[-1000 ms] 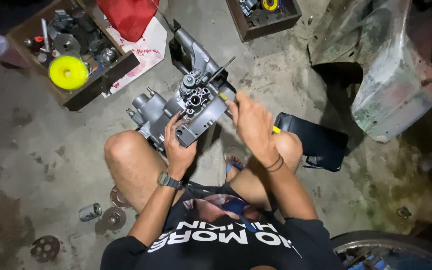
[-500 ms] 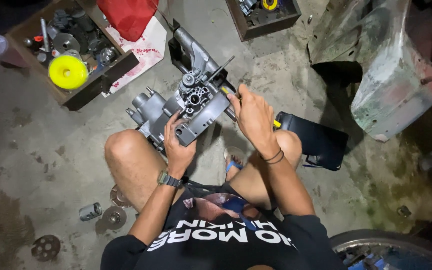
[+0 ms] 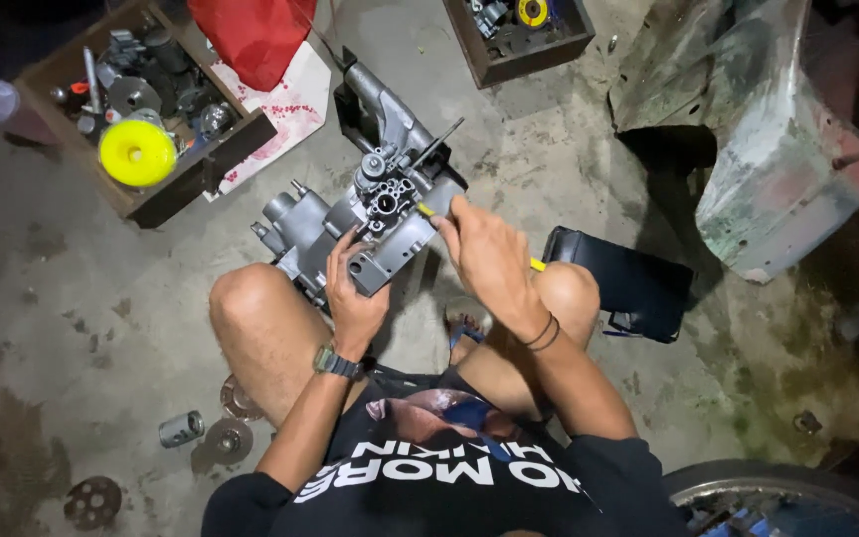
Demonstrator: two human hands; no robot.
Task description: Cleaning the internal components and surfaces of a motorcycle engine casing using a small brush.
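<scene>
Head view, looking straight down: a grey metal engine casing [image 3: 355,234] sits on the concrete floor [image 3: 72,328] betw. the person's bare knees, tilted w/ its upper end running away from the body. All places below are rel. to that casing. Left hand [image 3: 353,288] is at the casing's near edge, fingers curled round the lower corner, thumb on top; a watch sits on that wrist. Right hand [image 3: 484,254] is at the casing's right side, fingers closed in a pinch on a thin yellow-handled tool [image 3: 428,211]; the tool's front end touches the casing by its round bored ports, the handle's rear end pokes out past the hand near the right knee. Cannot tell what kind of tip the tool has, hidden by the hand and the casing. Up-left of the casing: an open wooden box [image 3: 166,189] of metal parts w/ a yellow round disc [image 3: 137,152] in it, well apart. Just above-left, a red bag [image 3: 256,35] over a white patterned sheet. Up-right, a second dark box [image 3: 519,40] w/ small parts. To the right, past the knee, a black case [image 3: 633,283] on the floor; further right, a worn greenish body panel [image 3: 787,129]. Down-left, near the left leg, a small metal cylinder [image 3: 181,429] and flat round discs [image 3: 91,500].
</scene>
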